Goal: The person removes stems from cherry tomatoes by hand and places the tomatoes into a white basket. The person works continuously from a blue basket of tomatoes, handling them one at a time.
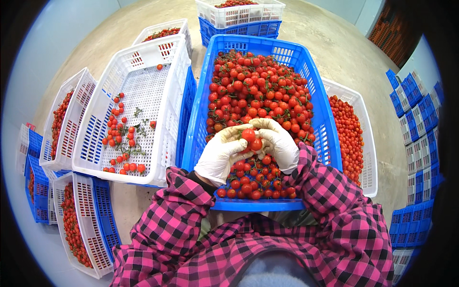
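Observation:
A cluster of cherry tomatoes (251, 139) is held between my two hands, both in white gloves. My left hand (222, 152) curls around its left side, and my right hand (278, 141) has its fingers bent against the right side. Below them is a large blue plastic crate (196, 107), heaped at the far end with cherry tomatoes (258, 86) with green stems. More tomatoes (251, 184) lie thinly spread at its near end. Left of it, a white plastic crate (96, 80) holds scattered tomatoes (114, 131) and bits of green stem (138, 112).
Right of the blue crate stands a white crate (371, 165) full of small tomatoes. Other filled crates stand at the left, among them a white one (84, 215). A white crate (229, 16) on blue ones is beyond. Stacked blue and white crates (417, 122) line the far right.

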### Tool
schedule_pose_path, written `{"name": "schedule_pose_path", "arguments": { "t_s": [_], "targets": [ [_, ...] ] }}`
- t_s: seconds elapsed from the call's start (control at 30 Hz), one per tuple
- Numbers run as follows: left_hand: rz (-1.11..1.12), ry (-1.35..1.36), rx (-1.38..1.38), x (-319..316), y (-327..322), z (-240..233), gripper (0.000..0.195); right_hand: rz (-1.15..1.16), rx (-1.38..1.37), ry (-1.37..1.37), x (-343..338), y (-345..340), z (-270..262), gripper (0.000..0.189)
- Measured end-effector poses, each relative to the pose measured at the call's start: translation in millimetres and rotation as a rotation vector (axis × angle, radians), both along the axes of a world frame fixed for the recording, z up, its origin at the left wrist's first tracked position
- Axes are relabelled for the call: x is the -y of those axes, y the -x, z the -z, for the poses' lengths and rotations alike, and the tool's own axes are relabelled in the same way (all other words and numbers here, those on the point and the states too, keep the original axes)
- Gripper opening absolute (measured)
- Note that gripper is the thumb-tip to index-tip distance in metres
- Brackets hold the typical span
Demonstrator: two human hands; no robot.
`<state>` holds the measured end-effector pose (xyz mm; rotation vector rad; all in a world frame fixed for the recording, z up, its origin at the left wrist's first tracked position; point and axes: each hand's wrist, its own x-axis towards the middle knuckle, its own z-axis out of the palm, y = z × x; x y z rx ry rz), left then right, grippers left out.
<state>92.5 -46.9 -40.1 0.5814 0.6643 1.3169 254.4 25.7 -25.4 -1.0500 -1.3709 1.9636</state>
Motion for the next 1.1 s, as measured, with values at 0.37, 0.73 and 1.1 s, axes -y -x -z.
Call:
{"name": "schedule_pose_path", "arguments": {
  "t_s": [0.37,0.73,1.1],
  "targets": [
    [-0.228,0.170,-0.155,0.2,4.6,9.6,0.031,-0.061,-0.109,-0.212,12.0,7.4,17.5,0.048],
    [-0.245,0.143,-0.011,1.3,8.9,7.7,0.025,-0.138,-0.274,-0.102,5.7,0.7,19.1,0.045],
    [-0.010,-0.027,-0.628,5.7,4.2,-1.9,0.024,-0.069,-0.031,-0.082,14.1,3.9,0.7,0.028]
  ]
}}
